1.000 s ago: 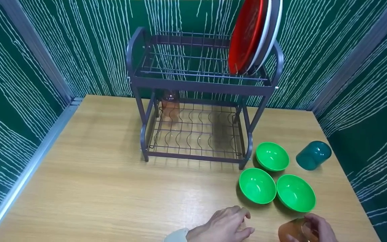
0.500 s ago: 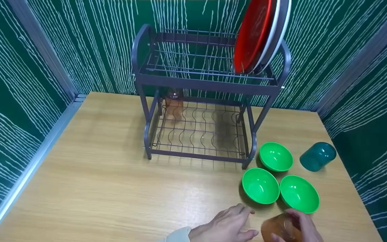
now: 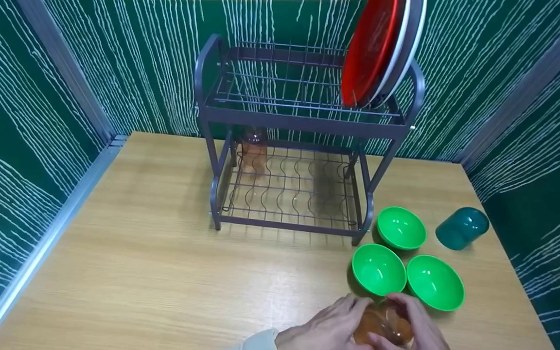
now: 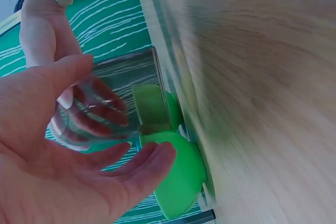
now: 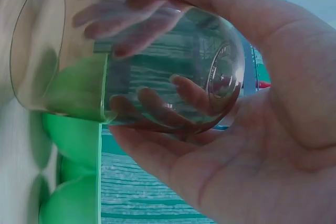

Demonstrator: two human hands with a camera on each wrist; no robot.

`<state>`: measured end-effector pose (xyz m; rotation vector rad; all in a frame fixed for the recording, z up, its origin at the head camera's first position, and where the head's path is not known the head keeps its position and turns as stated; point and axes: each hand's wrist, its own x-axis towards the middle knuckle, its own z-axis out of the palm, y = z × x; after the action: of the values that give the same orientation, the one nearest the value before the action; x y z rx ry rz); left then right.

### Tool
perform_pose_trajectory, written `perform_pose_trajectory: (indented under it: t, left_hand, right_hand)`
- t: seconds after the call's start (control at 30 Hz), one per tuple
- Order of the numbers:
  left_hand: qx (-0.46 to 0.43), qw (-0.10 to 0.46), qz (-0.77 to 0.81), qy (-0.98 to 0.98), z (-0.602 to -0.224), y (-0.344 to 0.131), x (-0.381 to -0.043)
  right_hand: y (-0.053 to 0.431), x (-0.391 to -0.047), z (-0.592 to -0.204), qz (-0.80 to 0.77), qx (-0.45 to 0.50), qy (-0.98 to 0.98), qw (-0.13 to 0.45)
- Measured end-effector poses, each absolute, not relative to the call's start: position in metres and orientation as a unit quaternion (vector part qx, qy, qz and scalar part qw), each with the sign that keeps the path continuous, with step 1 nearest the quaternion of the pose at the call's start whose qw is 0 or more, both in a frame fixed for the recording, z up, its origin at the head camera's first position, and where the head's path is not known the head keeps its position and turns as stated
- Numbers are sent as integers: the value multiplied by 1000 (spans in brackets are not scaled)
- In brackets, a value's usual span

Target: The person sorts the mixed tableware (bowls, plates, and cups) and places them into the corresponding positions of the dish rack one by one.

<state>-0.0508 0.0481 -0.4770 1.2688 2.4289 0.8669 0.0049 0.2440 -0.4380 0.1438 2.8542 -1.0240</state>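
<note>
An amber see-through drinking glass (image 3: pixel 386 324) is upside down close over the table, its base toward my right palm in the right wrist view. My right hand (image 3: pixel 417 321) grips it, thumb on one side and fingers curled round the other. My left hand (image 3: pixel 331 324) is at the glass's left side, fingers relaxed and spread around it; in the left wrist view its fingers (image 4: pixel 149 163) overlap the glass's lower edge. Just beyond the glass are three green bowls, one near left (image 3: pixel 378 269), one near right (image 3: pixel 435 283) and one behind (image 3: pixel 401 228).
A dark two-tier dish rack (image 3: pixel 289 224) stands at the back. Its top tier holds a red plate (image 3: pixel 370 53) and pale-rimmed plates upright at the right. A pinkish glass (image 3: pixel 254 153) sits at the lower tier's left. A teal glass (image 3: pixel 462 228) stands right of the bowls.
My right hand has carried the amber glass left to my left hand, which stays nearly in place. The bowls and rack shift slightly in view as the head moves.
</note>
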Motion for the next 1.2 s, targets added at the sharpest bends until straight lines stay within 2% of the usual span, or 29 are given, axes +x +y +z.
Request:
perform_pose_trajectory:
  t: [0.23, 0.47, 0.6, 0.93, 1.2]
  left_hand:
    - [426, 129, 317, 837, -477, 48, -53]
    - [422, 58, 353, 833, -480, 52, -52]
    - [407, 39, 369, 835, -481, 53, -52]
    - [376, 12, 349, 858, -477, 52, -54]
    - [362, 2, 339, 868, -476, 50, -56]
  right_hand:
    - [231, 0, -435, -341, 37, 938, 55]
    - [224, -4, -432, -371, 44, 926, 61]
    - [221, -7, -432, -378, 57, 921, 73]
    - [219, -12, -441, -378, 29, 925, 21]
    - [221, -13, -445, -395, 14, 918, 23]
